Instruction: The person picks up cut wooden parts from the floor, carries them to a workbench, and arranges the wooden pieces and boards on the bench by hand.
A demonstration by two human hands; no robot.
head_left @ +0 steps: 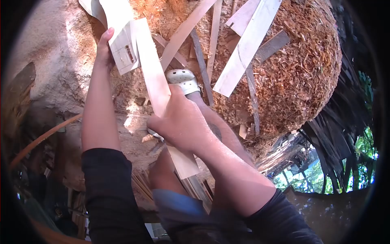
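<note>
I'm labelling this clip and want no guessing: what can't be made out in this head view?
- Whatever the right hand grips against the wooden strip: its own fingers hide it.
- The strip's far end: cut off by the top edge.
- The left hand: its fingers are behind the pale wood piece.
- The foot in the white sandal: mostly behind the right hand.

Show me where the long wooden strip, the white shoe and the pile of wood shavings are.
wooden strip (152, 69): head view, on its flat face between the two hands.
white shoe (183, 79): head view, on its perforated top.
pile of wood shavings (300, 69): head view, on its bare right side.
</note>
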